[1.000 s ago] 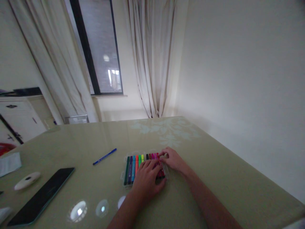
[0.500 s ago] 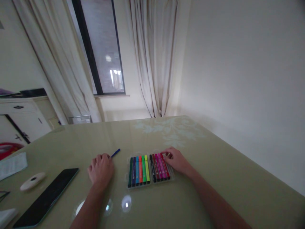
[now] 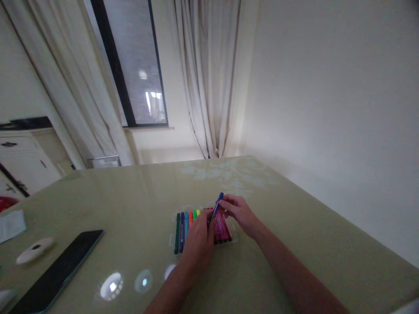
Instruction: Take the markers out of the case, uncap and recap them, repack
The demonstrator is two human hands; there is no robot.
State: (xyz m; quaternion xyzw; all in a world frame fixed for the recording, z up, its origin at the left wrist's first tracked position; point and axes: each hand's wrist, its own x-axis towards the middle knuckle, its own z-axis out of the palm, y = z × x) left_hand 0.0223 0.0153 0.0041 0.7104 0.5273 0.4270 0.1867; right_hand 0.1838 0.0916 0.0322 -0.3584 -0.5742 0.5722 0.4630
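A blue marker [image 3: 217, 205] is tilted above an open clear case of markers, its blue end pointing up and away from me. My left hand [image 3: 200, 235] is closed around its lower part. At its upper end, my right hand [image 3: 241, 213] pinches it between thumb and fingers. Below lies the clear plastic case [image 3: 234, 236] with two rows of markers. Dark green, purple, light blue, orange, green and yellow markers [image 3: 182, 231] show on the left side. Pink and red markers [image 3: 223, 229] show on the right. My left hand covers the middle of the case.
A black tablet-like slab [image 3: 59, 270] lies on the table [image 3: 131, 200] at left, with a white oval object [image 3: 34, 250] and a pale sheet or packet [image 3: 12, 225] beyond it. A wall [image 3: 327, 131] runs along the right edge. Curtains [image 3: 209, 87] hang behind.
My left hand has moved right, bringing the blue marker from the table to above the case. My right hand has shifted from the red markers onto its upper end. The view has turned slightly.
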